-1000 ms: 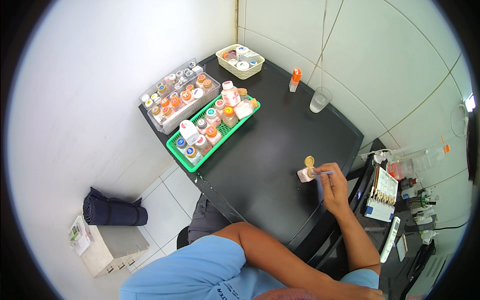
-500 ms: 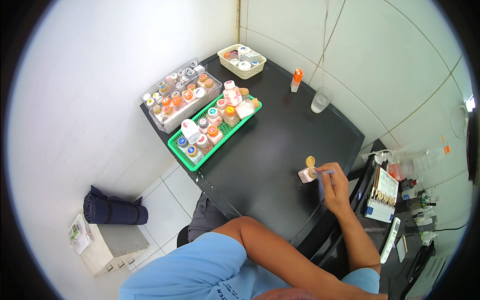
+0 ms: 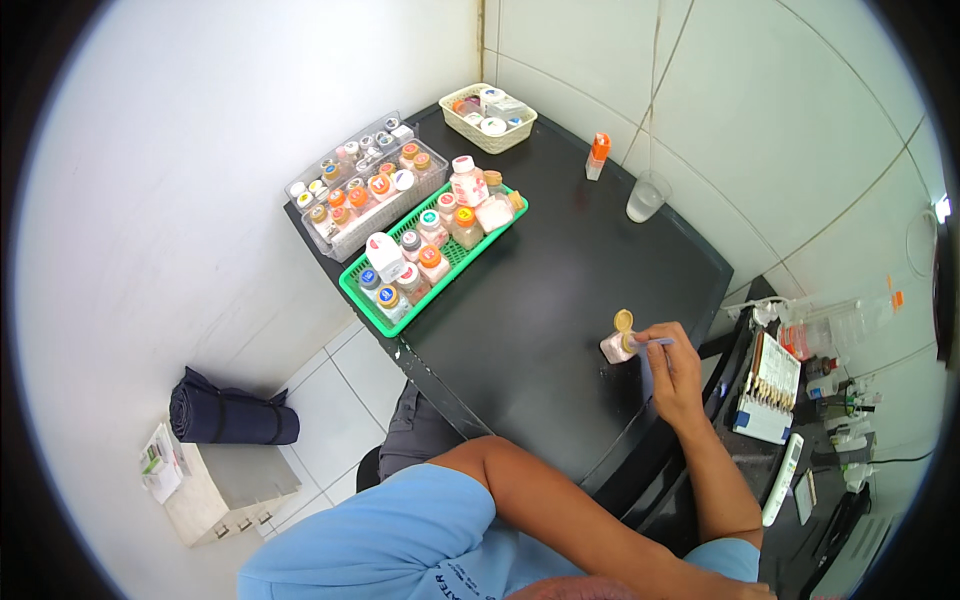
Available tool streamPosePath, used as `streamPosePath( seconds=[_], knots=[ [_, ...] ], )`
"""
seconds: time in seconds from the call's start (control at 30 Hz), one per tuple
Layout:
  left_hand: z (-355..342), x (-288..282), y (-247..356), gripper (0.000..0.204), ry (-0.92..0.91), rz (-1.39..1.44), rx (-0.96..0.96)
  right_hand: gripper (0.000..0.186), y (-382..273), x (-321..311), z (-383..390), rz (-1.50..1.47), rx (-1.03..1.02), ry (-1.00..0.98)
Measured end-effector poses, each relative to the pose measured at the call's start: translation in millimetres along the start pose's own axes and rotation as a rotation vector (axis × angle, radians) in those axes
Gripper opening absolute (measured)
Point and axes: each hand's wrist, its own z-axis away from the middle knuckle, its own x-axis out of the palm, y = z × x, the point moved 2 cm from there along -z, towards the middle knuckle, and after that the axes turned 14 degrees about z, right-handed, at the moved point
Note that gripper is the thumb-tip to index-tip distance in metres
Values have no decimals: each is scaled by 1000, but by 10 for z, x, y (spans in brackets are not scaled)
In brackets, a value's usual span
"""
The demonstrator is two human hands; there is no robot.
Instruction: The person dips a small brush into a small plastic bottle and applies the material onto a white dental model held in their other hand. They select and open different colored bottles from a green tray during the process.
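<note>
My right hand [image 3: 675, 372] is closed around a thin pale-lilac stick-like tool [image 3: 657, 342]. The tool's far end reaches the mouth of a small clear jar [image 3: 614, 349] of pale pink material on the black table. The jar's yellow flip cap [image 3: 624, 320] stands open. Whether my fingers also touch the jar is hard to tell. My left forearm [image 3: 600, 520] crosses my body to the right, toward my right elbow. Its hand lies at the lower edge, with the fingers hidden.
Left on the table [image 3: 560, 260] are a green basket [image 3: 455, 270] of jars, a clear organizer [image 3: 365, 225] and a cream basket [image 3: 487, 138]. An orange-topped bottle [image 3: 597, 157] and clear cup [image 3: 648, 197] stand by the wall. A shade guide [image 3: 768, 388] lies right.
The whole view has shifted very slightly. My right hand stays at the jar with the lilac tool, and nothing has been picked up or let go.
</note>
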Motion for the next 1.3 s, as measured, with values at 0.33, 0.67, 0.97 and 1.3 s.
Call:
streamPosePath(
  seconds=[0.33,0.67,0.97,1.3],
  knots=[
    [-358,-319,266,27,-84,16,95,14,55,11,-4,9,-7,1],
    [-336,-183,254,34,41,27,96,15,48,14,17,-2,18,-2],
    [69,-782,543,37,-231,91,-312,19,59,-2,50,-36,24,2],
    [813,-3639,687,84,-29,-1061,-1001,13,16,-94,-25,-23,62,87]
  ],
)
